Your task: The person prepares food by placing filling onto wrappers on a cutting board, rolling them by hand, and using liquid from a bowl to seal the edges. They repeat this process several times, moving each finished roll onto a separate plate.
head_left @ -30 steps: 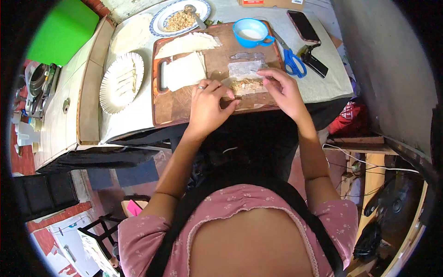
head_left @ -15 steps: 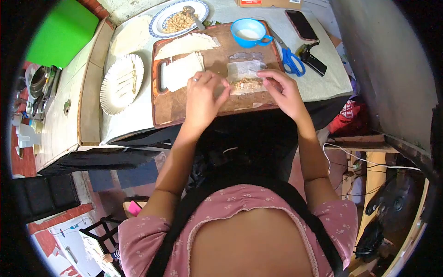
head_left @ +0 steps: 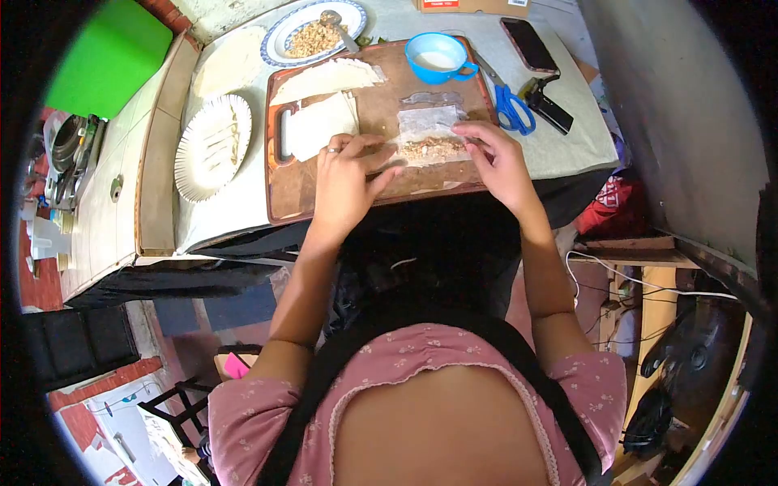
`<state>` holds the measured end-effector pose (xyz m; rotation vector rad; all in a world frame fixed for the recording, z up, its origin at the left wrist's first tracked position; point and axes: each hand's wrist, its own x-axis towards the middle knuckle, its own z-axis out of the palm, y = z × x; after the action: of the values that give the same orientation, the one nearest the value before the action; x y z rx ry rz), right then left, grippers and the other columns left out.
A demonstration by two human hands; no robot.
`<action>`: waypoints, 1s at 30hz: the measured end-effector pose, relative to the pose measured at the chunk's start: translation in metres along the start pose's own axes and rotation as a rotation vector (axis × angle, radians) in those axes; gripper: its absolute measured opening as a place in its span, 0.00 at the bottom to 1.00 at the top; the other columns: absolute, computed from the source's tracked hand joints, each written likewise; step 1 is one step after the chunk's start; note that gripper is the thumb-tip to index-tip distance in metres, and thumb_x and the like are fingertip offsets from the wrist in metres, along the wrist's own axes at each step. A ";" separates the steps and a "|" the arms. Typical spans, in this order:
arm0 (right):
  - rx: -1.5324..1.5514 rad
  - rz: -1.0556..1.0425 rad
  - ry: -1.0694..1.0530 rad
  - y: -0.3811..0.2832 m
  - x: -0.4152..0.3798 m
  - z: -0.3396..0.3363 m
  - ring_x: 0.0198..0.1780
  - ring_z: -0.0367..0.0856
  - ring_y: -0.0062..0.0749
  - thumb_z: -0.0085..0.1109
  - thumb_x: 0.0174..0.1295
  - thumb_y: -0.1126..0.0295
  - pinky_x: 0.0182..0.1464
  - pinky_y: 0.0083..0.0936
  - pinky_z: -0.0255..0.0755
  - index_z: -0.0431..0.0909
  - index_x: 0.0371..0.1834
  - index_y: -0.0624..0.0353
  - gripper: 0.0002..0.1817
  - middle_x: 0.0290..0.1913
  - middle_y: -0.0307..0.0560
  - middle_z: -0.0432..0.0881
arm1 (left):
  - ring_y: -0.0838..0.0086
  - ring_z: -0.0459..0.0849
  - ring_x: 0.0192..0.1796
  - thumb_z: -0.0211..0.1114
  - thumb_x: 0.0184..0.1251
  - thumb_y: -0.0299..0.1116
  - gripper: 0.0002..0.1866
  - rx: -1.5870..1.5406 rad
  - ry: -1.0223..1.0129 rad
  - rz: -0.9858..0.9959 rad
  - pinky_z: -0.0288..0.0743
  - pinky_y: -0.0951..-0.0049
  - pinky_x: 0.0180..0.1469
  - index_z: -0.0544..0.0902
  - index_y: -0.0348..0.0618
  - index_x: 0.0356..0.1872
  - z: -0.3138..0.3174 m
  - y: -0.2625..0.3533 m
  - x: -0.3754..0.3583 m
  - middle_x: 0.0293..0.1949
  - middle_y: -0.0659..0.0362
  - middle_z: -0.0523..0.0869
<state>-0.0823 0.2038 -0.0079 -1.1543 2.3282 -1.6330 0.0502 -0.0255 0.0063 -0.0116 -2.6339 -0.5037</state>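
A thin translucent wrapper lies on the brown board, with a line of crumbly chopped filling across its near part. My left hand is at the left end of the filling, fingers apart, fingertips by the wrapper's edge. At the right end, my right hand has its thumb and fingers at the wrapper's edge; whether they pinch it is too small to tell. A stack of pale square wrappers lies left of the filling, below a folded pale sheet.
A blue cup of white liquid stands on the board's far right. Blue scissors, a phone and a black object lie to its right. Behind is a plate with chopped filling and a spoon; a paper plate sits left.
My left hand has shifted slightly left and its fingers have spread, showing more of the filling's left end. My right hand has hardly moved.
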 end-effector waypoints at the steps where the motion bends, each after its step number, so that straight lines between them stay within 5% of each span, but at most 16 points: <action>1: -0.038 -0.011 0.001 -0.001 0.000 0.000 0.56 0.81 0.28 0.53 0.67 0.86 0.56 0.24 0.78 0.80 0.55 0.63 0.16 0.56 0.46 0.82 | 0.62 0.77 0.56 0.74 0.57 0.47 0.17 0.060 -0.018 0.020 0.68 0.59 0.59 0.91 0.53 0.44 -0.003 0.001 -0.002 0.51 0.63 0.86; 5: -0.045 -0.062 0.068 -0.007 -0.001 0.003 0.50 0.84 0.42 0.54 0.60 0.88 0.51 0.29 0.78 0.80 0.51 0.62 0.18 0.50 0.54 0.83 | 0.62 0.75 0.60 0.71 0.60 0.52 0.21 0.200 -0.075 0.076 0.64 0.57 0.64 0.89 0.57 0.51 -0.007 -0.003 -0.009 0.58 0.64 0.82; 16: -0.130 -0.072 0.078 -0.009 0.000 -0.006 0.49 0.84 0.44 0.55 0.60 0.87 0.50 0.32 0.79 0.80 0.52 0.63 0.18 0.51 0.55 0.82 | 0.62 0.76 0.61 0.71 0.61 0.47 0.17 0.238 -0.035 0.290 0.66 0.58 0.62 0.89 0.50 0.46 -0.026 -0.016 -0.003 0.55 0.63 0.84; 23: -0.102 -0.051 0.143 -0.020 -0.004 -0.013 0.49 0.83 0.48 0.58 0.59 0.83 0.51 0.34 0.77 0.81 0.51 0.62 0.16 0.50 0.54 0.84 | 0.55 0.80 0.49 0.73 0.58 0.38 0.11 0.084 0.013 -0.151 0.71 0.56 0.51 0.86 0.44 0.37 -0.016 -0.006 -0.006 0.41 0.54 0.85; 30: -0.514 -0.093 0.154 -0.011 -0.014 -0.028 0.48 0.80 0.52 0.64 0.59 0.74 0.51 0.38 0.72 0.82 0.46 0.61 0.12 0.43 0.51 0.84 | 0.52 0.79 0.48 0.71 0.60 0.38 0.12 0.029 -0.045 -0.316 0.71 0.54 0.49 0.83 0.42 0.38 -0.008 0.001 -0.012 0.41 0.52 0.83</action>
<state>-0.0797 0.2323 0.0083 -1.2659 2.9460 -1.2116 0.0645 -0.0264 0.0083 0.4126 -2.6991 -0.5745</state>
